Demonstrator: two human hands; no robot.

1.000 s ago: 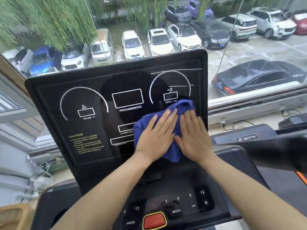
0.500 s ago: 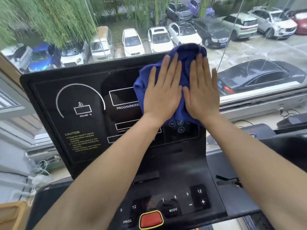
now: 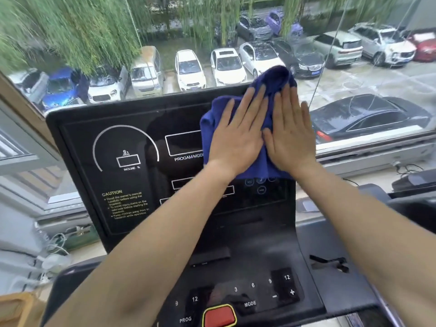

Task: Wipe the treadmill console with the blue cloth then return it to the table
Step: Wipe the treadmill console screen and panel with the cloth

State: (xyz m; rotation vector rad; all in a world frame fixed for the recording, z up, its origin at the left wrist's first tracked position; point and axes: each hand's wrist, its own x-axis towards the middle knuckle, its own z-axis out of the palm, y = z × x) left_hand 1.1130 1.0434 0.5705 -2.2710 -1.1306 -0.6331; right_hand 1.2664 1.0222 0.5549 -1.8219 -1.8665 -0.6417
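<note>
The black treadmill console (image 3: 132, 166) stands upright in front of me, with white dial outlines and a yellow caution label. A blue cloth (image 3: 273, 79) lies against its upper right corner and bunches over the top edge. My left hand (image 3: 238, 135) and my right hand (image 3: 290, 135) lie flat side by side on the cloth, fingers straight and pointing up, pressing it to the panel. Both hands cover most of the cloth. No table is in view.
Below the screen is a button panel with a red stop button (image 3: 219, 317) and a MODE key (image 3: 250, 304). A big window (image 3: 354, 90) behind the console shows parked cars. Cables (image 3: 54, 253) lie on the sill at left. Another treadmill (image 3: 415, 185) stands at right.
Both hands slid the cloth from the lower middle right of the screen up to its top right corner. Since half a second ago they have hardly shifted.
</note>
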